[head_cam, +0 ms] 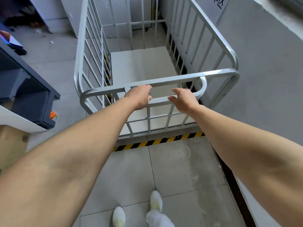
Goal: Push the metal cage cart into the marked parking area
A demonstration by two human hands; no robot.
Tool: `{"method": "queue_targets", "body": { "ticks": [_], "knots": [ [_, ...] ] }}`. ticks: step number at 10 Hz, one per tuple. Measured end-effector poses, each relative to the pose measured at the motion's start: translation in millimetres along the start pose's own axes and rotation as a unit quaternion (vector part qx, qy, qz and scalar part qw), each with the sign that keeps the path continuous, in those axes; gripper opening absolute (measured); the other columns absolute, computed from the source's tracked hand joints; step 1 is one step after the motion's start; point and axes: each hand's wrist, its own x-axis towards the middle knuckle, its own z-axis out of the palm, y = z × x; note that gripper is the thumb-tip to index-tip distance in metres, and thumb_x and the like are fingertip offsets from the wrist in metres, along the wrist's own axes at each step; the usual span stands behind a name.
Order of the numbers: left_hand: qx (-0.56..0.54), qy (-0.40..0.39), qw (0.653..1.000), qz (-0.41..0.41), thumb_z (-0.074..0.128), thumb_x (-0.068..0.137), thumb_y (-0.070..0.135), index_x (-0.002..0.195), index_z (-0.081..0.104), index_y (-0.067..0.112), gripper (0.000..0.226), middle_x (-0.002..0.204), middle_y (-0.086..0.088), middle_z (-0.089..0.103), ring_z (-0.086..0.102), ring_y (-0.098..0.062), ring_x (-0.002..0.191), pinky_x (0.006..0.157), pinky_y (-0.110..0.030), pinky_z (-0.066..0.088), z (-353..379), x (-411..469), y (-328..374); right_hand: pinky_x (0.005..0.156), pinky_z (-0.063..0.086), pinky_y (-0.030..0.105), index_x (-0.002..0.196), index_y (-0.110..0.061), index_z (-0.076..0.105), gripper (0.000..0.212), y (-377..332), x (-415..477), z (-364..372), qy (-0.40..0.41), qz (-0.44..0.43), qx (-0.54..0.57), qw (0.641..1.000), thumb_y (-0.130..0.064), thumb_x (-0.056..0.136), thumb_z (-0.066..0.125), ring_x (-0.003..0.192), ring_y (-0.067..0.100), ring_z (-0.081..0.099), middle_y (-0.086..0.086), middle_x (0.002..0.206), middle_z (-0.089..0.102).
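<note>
The metal cage cart point(218, 38), made of pale grey bars with a flat white floor, stands right in front of me. Its near base edge lies just beyond a strip of yellow and black floor tape point(159, 141). More of this tape shows through the bars along the cart's left side. My left hand point(139, 98) is on the handle loop of the near top rail, with its fingers curled on the rail. My right hand point(184, 99) lies over the loop's lower bar, its fingers apart and not wrapped around it.
A grey wall point(265, 79) runs close along the cart's right side and carries a printed sign point(218, 2). Dark shelving point(27, 89) and a cardboard box point(11, 148) stand to my left. White cabinets point(65, 12) are beyond the cart. My feet are on the tiled floor point(172, 174).
</note>
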Motion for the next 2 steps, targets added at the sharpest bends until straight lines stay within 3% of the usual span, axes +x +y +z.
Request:
{"method": "queue_targets", "body": {
  "ticks": [2],
  "knots": [
    [-0.071,0.06,0.996,0.003,0.048,0.096,0.025,0.136,0.047,0.014,0.041,0.137,-0.01,0.053,0.05,-0.032,0.124,0.103,-0.038,0.041,-19,-50,-5,0.112,0.034,0.039,0.139,-0.009,0.046,0.05,-17,-42,-14,0.044,-0.015,0.048,0.998,-0.035,0.097,0.048,0.133,0.028,0.042,0.012,0.141,0.051]
  ]
}}
